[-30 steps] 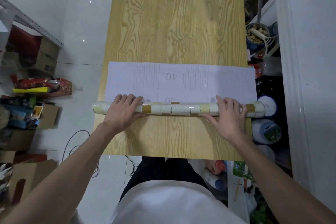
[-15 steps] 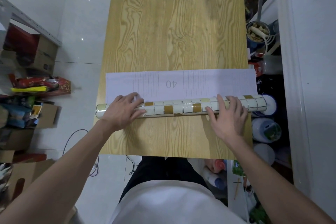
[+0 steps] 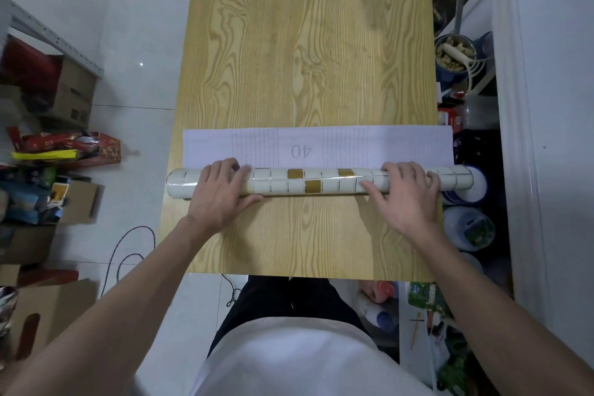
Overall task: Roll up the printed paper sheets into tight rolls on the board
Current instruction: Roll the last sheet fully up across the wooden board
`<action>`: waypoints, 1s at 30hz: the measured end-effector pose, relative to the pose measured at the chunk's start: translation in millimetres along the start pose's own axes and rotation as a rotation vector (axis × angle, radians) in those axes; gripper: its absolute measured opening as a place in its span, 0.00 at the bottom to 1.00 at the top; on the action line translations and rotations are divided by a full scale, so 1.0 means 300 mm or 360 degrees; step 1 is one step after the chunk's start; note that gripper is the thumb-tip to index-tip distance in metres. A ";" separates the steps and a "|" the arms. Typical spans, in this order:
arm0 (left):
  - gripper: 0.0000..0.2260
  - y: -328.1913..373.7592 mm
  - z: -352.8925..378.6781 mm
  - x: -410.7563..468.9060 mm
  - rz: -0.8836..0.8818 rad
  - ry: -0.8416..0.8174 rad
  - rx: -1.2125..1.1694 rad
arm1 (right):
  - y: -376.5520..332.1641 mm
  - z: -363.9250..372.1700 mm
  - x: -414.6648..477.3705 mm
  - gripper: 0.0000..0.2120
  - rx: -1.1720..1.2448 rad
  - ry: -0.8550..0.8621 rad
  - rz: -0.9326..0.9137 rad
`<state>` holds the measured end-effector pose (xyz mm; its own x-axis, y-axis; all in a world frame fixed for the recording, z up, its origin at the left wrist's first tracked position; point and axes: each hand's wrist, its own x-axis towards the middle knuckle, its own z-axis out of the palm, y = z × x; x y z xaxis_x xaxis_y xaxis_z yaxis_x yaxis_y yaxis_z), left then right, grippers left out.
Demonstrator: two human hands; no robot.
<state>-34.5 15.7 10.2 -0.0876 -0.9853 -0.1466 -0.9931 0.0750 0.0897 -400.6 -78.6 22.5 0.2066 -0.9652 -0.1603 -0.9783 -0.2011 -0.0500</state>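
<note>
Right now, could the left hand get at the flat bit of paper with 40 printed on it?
Probably yes. The left hand rests on the roll, its fingertips at the roll's far side, and the flat sheet lies just beyond on the board with nothing on it.

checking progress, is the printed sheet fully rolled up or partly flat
Partly rolled: a flat strip of sheet marked 40 lies on the board beyond the roll, which the left hand and right hand press.
</note>
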 end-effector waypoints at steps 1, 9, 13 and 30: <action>0.32 -0.002 -0.005 0.002 0.0000 0.0007 0.0010 | 0.002 -0.001 0.006 0.30 0.0038 -0.0016 -0.0014; 0.30 -0.015 -0.006 0.001 -0.0004 0.0085 0.0085 | 0.026 0.022 0.011 0.32 0.0221 -0.0054 -0.0292; 0.33 0.004 -0.009 0.016 -0.0040 0.0049 0.0159 | 0.013 0.016 0.003 0.30 0.0116 0.0043 -0.0278; 0.24 0.059 -0.077 0.174 -0.0131 -0.0541 0.0338 | -0.052 -0.019 0.165 0.27 -0.0225 -0.0458 -0.0117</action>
<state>-54.9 -38.0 26.9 0.0076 -0.8851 -0.4653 -0.9887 0.0631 -0.1363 -375.2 -124.2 21.1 0.2532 -0.8644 -0.4344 -0.9489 -0.3094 0.0626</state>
